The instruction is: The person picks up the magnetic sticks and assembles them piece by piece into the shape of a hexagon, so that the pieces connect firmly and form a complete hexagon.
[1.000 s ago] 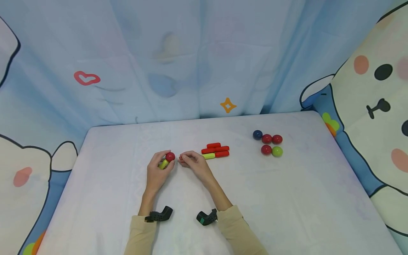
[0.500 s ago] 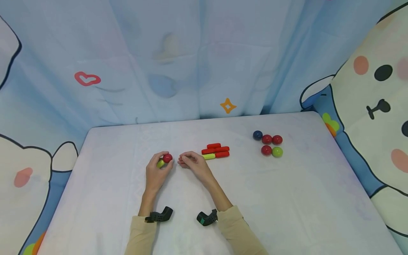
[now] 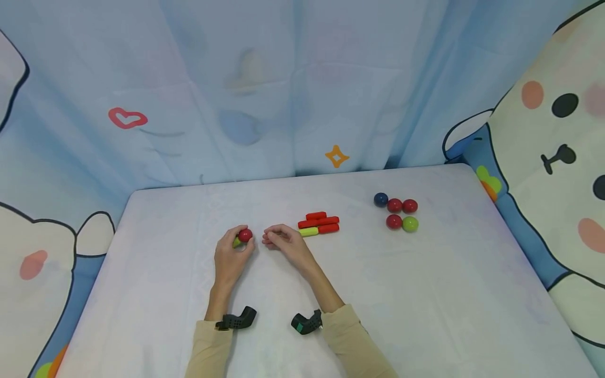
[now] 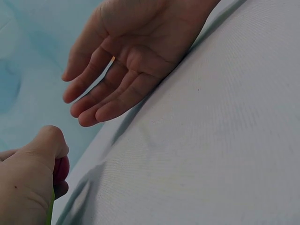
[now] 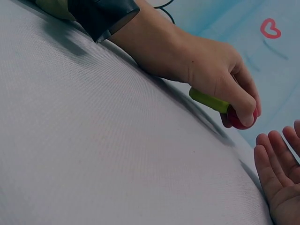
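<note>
My left hand (image 3: 230,258) pinches a shiny red ball (image 3: 245,235) between thumb and fingers. A short yellow-green stick (image 5: 209,100) extends from the ball back under the palm; the right wrist view shows them end to end, but whether they are joined I cannot tell. A small gap away, my right hand (image 3: 292,249) faces the ball with its fingers loosely extended. In the left wrist view that right hand (image 4: 133,61) holds nothing, its palm visible. Only a sliver of the red ball (image 4: 61,169) shows there behind the left thumb.
Just beyond my right hand lie red sticks (image 3: 319,223) and a stick with a yellow-green part (image 3: 309,231). Farther right sit a dark blue ball (image 3: 381,199), several red balls (image 3: 394,205) and a green ball (image 3: 410,224). A blue curtain (image 3: 264,105) hangs behind the white-covered table (image 3: 425,304).
The red ball and yellow-green stick have shifted slightly left with my left hand's fingers, and less of the stick shows. My right hand has stayed almost still.
</note>
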`<state>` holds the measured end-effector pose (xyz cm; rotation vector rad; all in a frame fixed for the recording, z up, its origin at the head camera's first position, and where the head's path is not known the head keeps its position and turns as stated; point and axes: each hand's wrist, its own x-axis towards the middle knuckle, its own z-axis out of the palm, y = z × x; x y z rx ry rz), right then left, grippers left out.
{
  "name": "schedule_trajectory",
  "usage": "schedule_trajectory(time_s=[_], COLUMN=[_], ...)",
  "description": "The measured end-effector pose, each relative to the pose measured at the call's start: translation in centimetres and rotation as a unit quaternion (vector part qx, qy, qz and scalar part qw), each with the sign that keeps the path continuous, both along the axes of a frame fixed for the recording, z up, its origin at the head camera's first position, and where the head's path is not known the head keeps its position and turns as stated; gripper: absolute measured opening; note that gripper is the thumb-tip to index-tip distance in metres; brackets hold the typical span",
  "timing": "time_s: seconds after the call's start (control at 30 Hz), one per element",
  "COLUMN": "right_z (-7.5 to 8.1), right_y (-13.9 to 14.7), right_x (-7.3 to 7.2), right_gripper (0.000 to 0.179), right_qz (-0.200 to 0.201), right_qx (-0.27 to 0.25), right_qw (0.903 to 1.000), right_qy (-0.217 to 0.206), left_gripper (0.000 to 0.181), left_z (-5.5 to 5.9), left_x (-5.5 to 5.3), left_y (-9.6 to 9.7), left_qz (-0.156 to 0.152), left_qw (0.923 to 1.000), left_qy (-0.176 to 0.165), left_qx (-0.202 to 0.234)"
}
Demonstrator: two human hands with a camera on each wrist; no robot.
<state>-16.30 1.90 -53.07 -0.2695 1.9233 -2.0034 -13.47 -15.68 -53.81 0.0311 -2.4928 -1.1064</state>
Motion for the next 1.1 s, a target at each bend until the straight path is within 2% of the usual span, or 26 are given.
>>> schedule_trajectory(time_s=[0.23, 0.87, 1.1], right_z=[0.02, 0.29, 0.55], right_y=[-0.05, 0.25, 0.85], right_x=[-0.06, 0.04, 0.03], right_gripper=[0.028, 0.027, 0.027], right_qz=[0.009, 0.021, 0.007], right_qx=[0.000, 0.003, 0.008], right_qw=[0.9999, 0.9993, 0.9985], right_qy=[0.007, 0.032, 0.054], left_gripper=[0.033, 0.033, 0.034], left_z=[-0.15, -0.28, -0.30], left_x=[-0.01, -0.19, -0.08], left_y=[-0.08, -0.14, -0.12], left_qz=[-0.003, -0.005, -0.006], left_qw=[0.9998, 0.9994, 0.9994], left_qy=[0.019, 0.025, 0.026], left_qx=[-0.006, -0.023, -0.023])
